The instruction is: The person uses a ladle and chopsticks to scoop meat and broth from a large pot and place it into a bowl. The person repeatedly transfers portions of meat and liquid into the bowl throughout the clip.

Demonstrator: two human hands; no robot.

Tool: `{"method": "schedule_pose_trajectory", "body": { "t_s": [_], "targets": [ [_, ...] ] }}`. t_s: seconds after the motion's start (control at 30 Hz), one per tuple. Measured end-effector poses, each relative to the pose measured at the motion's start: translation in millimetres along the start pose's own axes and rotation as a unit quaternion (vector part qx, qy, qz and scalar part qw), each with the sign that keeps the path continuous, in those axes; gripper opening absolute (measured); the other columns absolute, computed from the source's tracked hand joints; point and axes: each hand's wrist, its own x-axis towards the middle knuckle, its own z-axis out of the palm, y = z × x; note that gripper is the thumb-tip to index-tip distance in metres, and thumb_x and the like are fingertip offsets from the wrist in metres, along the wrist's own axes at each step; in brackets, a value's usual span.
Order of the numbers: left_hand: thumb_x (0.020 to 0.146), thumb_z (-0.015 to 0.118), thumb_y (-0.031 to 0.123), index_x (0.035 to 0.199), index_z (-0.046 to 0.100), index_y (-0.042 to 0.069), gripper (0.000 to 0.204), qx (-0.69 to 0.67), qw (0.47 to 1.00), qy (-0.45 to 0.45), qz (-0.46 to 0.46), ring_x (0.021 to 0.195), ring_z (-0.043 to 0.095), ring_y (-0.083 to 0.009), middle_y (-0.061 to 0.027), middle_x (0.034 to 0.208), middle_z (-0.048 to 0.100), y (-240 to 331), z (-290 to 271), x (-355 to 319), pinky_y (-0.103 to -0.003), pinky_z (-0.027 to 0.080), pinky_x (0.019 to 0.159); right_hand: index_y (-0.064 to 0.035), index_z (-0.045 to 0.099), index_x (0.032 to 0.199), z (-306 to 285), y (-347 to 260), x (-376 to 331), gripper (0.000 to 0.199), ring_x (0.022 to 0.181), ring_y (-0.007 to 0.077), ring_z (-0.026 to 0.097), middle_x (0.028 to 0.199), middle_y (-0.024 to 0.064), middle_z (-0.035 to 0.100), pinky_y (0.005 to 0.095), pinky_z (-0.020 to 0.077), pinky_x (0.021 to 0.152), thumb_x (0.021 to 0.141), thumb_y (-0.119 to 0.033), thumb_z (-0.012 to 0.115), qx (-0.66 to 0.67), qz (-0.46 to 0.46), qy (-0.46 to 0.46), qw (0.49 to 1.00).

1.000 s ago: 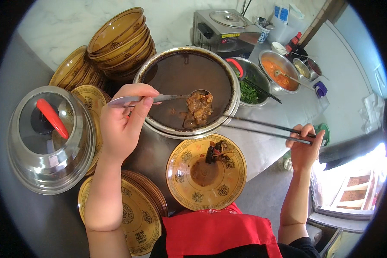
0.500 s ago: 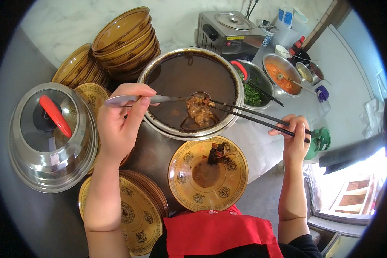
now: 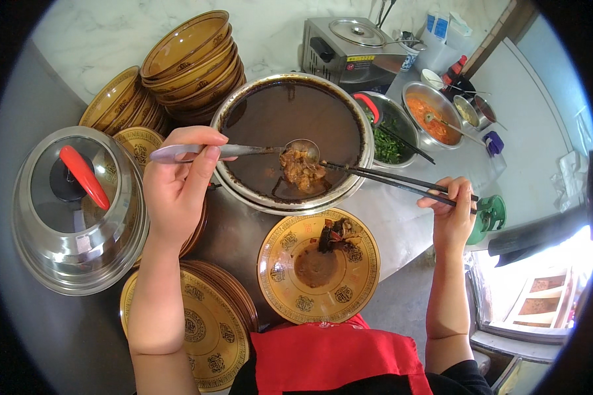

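Note:
My left hand [image 3: 186,172] is closed around the handle of a metal ladle [image 3: 247,151], whose round bowl sits over the big steel pot [image 3: 366,168] of dark brown broth. In my right hand [image 3: 456,207] is a pair of black chopsticks [image 3: 395,178], their tips at the ladle's bowl. A clump of brown stewed meat [image 3: 301,172] lies at the ladle and the tips, above the broth. Below the pot, nearest me, stands a yellow-brown patterned bowl [image 3: 277,270] with some brown sauce and dark and reddish pieces [image 3: 336,238] at its far side.
Stacked brown bowls [image 3: 188,49] stand at the back left. A steel lid with a red handle [image 3: 85,178] lies left, with stacked patterned plates [image 3: 224,355] near my left forearm. Right of the pot are bowls of chopped greens [image 3: 390,141] and orange-red food [image 3: 441,128].
The ladle and my left hand have shifted slightly left, its bowl now more visible behind the meat. The chopstick tips have drawn closer together and the meat has moved slightly left.

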Motion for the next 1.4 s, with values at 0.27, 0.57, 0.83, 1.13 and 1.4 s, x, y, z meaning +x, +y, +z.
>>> {"method": "schedule_pose_trajectory", "body": {
  "t_s": [0.27, 0.57, 0.83, 1.13, 1.4],
  "targets": [
    [0.081, 0.047, 0.003, 0.088, 0.051, -0.003, 0.01, 0.0, 1.0, 0.004, 0.018, 0.073, 0.052, -0.0117, -0.0079, 0.085, 0.052, 0, 1, 0, -0.021, 0.042, 0.065, -0.0016, 0.039, 0.073, -3, 0, 2, 0.042, 0.061, 0.024, 0.057, 0.077, 0.0129, 0.046, 0.0326, 0.0513, 0.055, 0.087, -0.039, 0.027, 0.02, 0.031, 0.002, 0.999],
    [0.081, 0.048, 0.002, 0.087, 0.053, -0.002, 0.009, 0.032, 0.999, 0.003, 0.033, 0.073, 0.052, -0.0104, -0.0075, 0.085, 0.054, 0, 1, -1, -0.02, 0.041, 0.063, 0.0008, 0.043, 0.075, 6, -18, 10, 0.058, 0.066, 0.0231, 0.056, 0.077, 0.0122, 0.046, 0.0372, 0.053, 0.059, 0.084, -0.052, 0.019, -0.013, 0.016, -0.089, 0.996],
    [0.075, 0.053, -0.002, 0.082, 0.056, 0.0, 0.008, 0.141, 0.985, -0.027, 0.092, 0.065, 0.053, -0.0131, -0.0071, 0.077, 0.058, -6, 8, 3, -0.021, 0.041, 0.057, -0.001, 0.041, 0.077, 18, -16, 12, 0.055, 0.065, 0.0244, 0.058, 0.081, 0.0143, 0.047, 0.0326, 0.0515, 0.058, 0.085, -0.05, 0.018, -0.004, 0.028, -0.097, 0.995],
    [0.07, 0.058, 0.001, 0.081, 0.055, 0.006, 0.012, 0.259, 0.939, -0.039, 0.225, 0.066, 0.057, -0.0207, -0.0063, 0.073, 0.058, -37, 23, 21, -0.026, 0.044, 0.054, -0.0007, 0.042, 0.078, 18, -13, 11, 0.055, 0.064, 0.026, 0.058, 0.084, 0.0147, 0.049, 0.0333, 0.0509, 0.059, 0.085, -0.048, 0.016, -0.009, 0.032, -0.098, 0.995],
    [0.07, 0.057, 0.005, 0.08, 0.055, 0.01, 0.012, 0.345, 0.907, -0.017, 0.243, 0.063, 0.056, -0.0198, -0.0038, 0.072, 0.057, -70, 31, 33, -0.026, 0.045, 0.052, -0.0015, 0.042, 0.079, 14, -14, 11, 0.055, 0.063, 0.0271, 0.058, 0.083, 0.0141, 0.049, 0.0348, 0.0493, 0.063, 0.085, -0.05, 0.016, -0.016, 0.044, -0.106, 0.993]
  ]
}}
